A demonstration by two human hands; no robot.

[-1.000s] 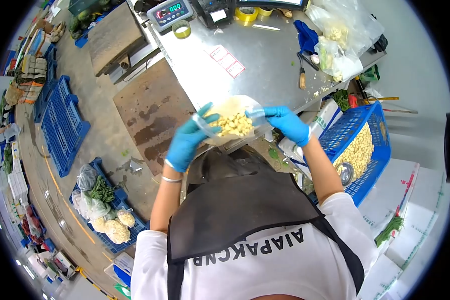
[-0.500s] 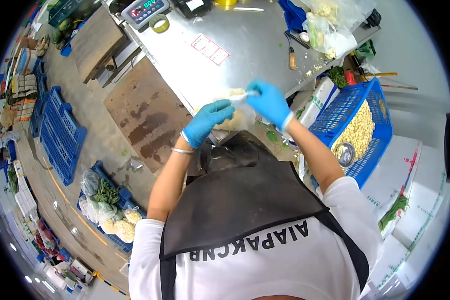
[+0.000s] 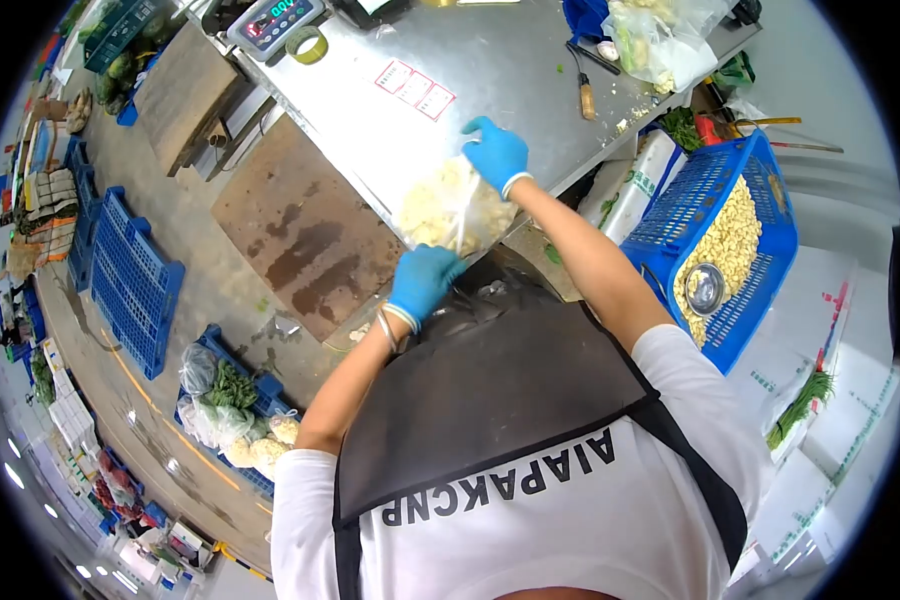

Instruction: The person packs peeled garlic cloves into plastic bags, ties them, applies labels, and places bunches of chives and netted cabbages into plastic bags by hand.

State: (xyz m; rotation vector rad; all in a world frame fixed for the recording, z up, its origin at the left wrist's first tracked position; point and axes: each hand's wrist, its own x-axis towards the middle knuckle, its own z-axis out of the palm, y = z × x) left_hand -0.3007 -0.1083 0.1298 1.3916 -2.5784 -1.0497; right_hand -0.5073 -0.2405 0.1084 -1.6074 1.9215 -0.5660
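Observation:
A clear plastic bag filled with pale yellowish pieces rests on the near corner of the steel table. My left hand, in a blue glove, is closed at the bag's near edge, where a whitish strip of plastic runs to its fingertips. My right hand, gloved alike, is at the bag's far right side with a finger stretched out to the left and its fingers apart. Whether its lower fingers touch the plastic is hard to see. Beyond it lie red-and-white labels on the table.
On the steel table are a digital scale, a tape roll, a wooden-handled tool and bags with pale vegetable pieces. To the right, a blue crate holds pale cloves and a metal bowl. Blue pallets lie left.
My hands were together above the bag, pulling at its plastic. Now they are apart: my left hand has come nearer my body, my right hand has moved forward and left.

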